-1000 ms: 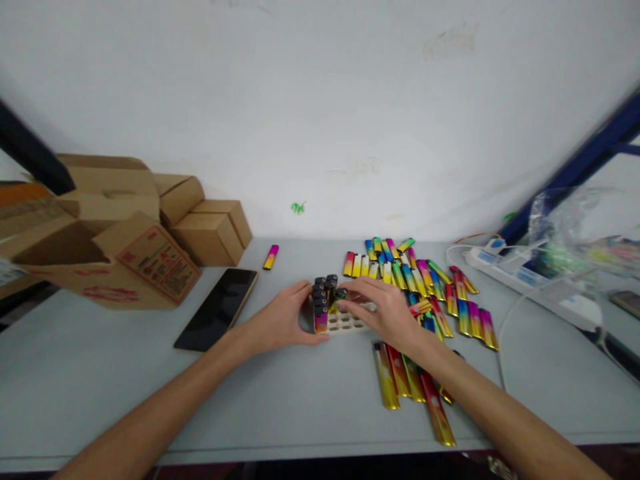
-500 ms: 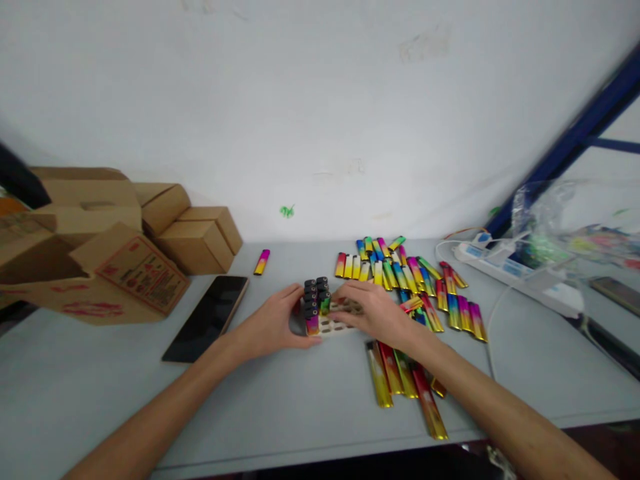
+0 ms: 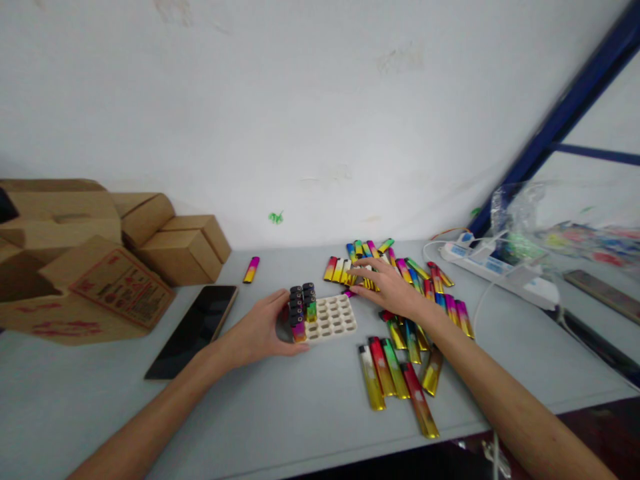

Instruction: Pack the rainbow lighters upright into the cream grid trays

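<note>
The right hand (image 3: pixel 387 283), grip loosely spread, is nearer the white-topped lighters (image 3: pixel 338 270) at its nine-to-ten o'clock, their long axes roughly twelve to six. The tray (image 3: pixel 332 319) sits at its eight o'clock, end held by the left hand (image 3: pixel 263 325).

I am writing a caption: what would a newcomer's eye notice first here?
The bright lighters right of centre probably catch the eye first, the right hand over them. Next comes the central pale tray in the left hand, black-topped lighters standing at its left end.
</note>
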A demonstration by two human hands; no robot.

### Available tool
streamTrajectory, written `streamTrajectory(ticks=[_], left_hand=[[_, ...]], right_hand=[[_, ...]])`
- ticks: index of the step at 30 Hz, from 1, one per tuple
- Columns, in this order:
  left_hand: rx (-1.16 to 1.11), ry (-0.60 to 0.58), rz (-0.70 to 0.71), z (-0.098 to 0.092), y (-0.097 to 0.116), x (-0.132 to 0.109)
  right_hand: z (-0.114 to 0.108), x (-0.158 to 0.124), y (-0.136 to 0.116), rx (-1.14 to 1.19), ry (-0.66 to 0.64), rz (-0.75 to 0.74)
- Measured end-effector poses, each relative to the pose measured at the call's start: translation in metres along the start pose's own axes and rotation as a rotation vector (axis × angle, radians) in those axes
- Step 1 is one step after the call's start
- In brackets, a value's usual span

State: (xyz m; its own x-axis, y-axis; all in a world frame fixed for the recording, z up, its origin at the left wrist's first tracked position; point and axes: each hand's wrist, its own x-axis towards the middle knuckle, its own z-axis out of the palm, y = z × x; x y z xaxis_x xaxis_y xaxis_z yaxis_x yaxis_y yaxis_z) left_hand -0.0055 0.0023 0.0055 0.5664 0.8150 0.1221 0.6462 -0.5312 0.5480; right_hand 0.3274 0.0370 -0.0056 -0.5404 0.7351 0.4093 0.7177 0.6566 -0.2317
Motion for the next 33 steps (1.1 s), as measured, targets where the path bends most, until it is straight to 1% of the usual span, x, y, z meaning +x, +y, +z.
streamTrajectory(ticks=[6, 14, 16, 19, 22, 24, 26, 28, 30, 31, 33], left_hand=[[-0.003, 0.0, -0.002, -0.002, 0.001, -0.001], [-0.011, -0.009, 0.017, -0.001, -0.004, -0.001], [-0.008, -0.007, 0.013, 0.0, -0.004, -0.001], [0.008, 0.001, 0.005, 0.0, -0.005, -0.002], [0.025, 0.014, 0.017, 0.001, -0.008, -0.002], [0.031, 0.026, 0.032, 0.001, -0.01, -0.003], [0.035, 0.025, 0.041, 0.002, -0.011, -0.003], [0.031, 0.019, 0.039, 0.001, -0.01, -0.003], [0.026, 0.018, 0.029, 0.001, -0.009, -0.002], [0.023, 0.02, 0.025, 0.001, -0.009, -0.002], [0.016, 0.018, 0.021, 0.0, -0.008, -0.002]], right_hand=[[0.0, 0.0, -0.008, 0.007, -0.082, -0.099], [0.001, 0.004, -0.016, -0.101, -0.077, -0.168], [0.001, 0.005, -0.017, -0.061, -0.061, -0.164], [-0.001, 0.006, -0.016, 0.152, 0.047, -0.085], [-0.004, 0.007, -0.02, 0.473, 0.169, 0.098], [-0.007, 0.009, -0.026, 0.748, 0.186, 0.216], [-0.01, 0.011, -0.034, 1.019, 0.17, 0.302], [-0.011, 0.012, -0.041, 1.203, 0.154, 0.38], [-0.012, 0.013, -0.047, 1.285, 0.139, 0.436], [-0.012, 0.013, -0.049, 1.283, 0.135, 0.448], [-0.011, 0.012, -0.052, 1.182, 0.161, 0.447]])
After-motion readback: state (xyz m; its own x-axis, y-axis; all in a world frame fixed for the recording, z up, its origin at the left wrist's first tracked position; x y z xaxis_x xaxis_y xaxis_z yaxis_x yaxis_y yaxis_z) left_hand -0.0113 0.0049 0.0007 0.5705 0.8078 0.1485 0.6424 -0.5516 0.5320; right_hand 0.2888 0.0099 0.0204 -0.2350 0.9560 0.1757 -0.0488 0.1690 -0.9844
